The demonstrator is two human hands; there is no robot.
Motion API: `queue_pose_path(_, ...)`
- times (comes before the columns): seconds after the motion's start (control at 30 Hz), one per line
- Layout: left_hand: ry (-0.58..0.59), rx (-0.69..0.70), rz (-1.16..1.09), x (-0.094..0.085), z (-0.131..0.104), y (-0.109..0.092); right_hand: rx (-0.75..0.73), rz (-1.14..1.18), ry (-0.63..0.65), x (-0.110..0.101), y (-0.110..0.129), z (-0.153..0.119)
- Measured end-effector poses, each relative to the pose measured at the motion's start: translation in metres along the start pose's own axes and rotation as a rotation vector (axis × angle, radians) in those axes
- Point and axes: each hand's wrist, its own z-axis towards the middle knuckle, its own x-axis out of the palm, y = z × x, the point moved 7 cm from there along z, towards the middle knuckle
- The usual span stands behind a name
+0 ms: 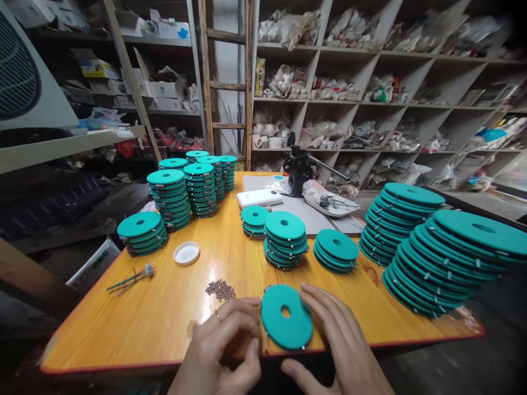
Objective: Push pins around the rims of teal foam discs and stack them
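Note:
A round teal spool (296, 323) with a centre hole lies near the table's front edge, between my hands. My left hand (224, 345) is at its left rim, fingers curled in; whatever thin thing they pinch is too small to make out. My right hand (341, 334) curves round the right side, fingers stretched out and thumb apart, fingertips at the rim. Small pale and dark bits show on the spool's edge. Just beyond my left hand lies a little pile of brown beads (221, 289).
Stacks of teal spools stand at the back left (169, 200), in the middle (285, 241) and at the right (457, 263). A white lid (186, 253) and a wire bundle (134, 278) lie left. Behind are a white power bank (259, 197), a black stand (300, 170) and a tray (331, 204).

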Motion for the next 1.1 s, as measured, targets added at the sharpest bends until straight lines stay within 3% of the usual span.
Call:
queue_pose_path(0.1, 0.042, 0.06, 0.041, 0.002, 0.002, -0.006, 0.061, -0.049, -0.005, 0.004, -0.009, -0.012)
queue_pose_path(0.23, 0.028, 0.202, 0.213, 0.002, 0.003, -0.018, 0.2, 0.095, -0.074, 0.0, -0.011, -0.011)
queue_pose_path(0.33, 0.076, 0.276, 0.332, 0.005, 0.003, -0.023, 0.165, 0.188, -0.107, -0.006, -0.002, 0.001)
queue_pose_path(0.43, 0.138, 0.289, 0.292, 0.008, 0.007, -0.022, 0.089, 0.253, -0.098, -0.008, 0.007, 0.014)
queue_pose_path(0.7, -0.075, 0.157, -0.046, 0.008, 0.032, -0.013, 0.069, 0.307, -0.109, -0.022, 0.007, 0.037)
queue_pose_path(0.87, -0.126, 0.056, -0.104, 0.017, 0.04, -0.006, -0.039, 0.341, -0.145, -0.033, 0.008, 0.047)
queue_pose_path(1.1, -0.134, -0.034, -0.133, 0.02, 0.045, 0.002, -0.19, 0.231, -0.068, -0.028, 0.005, 0.049)
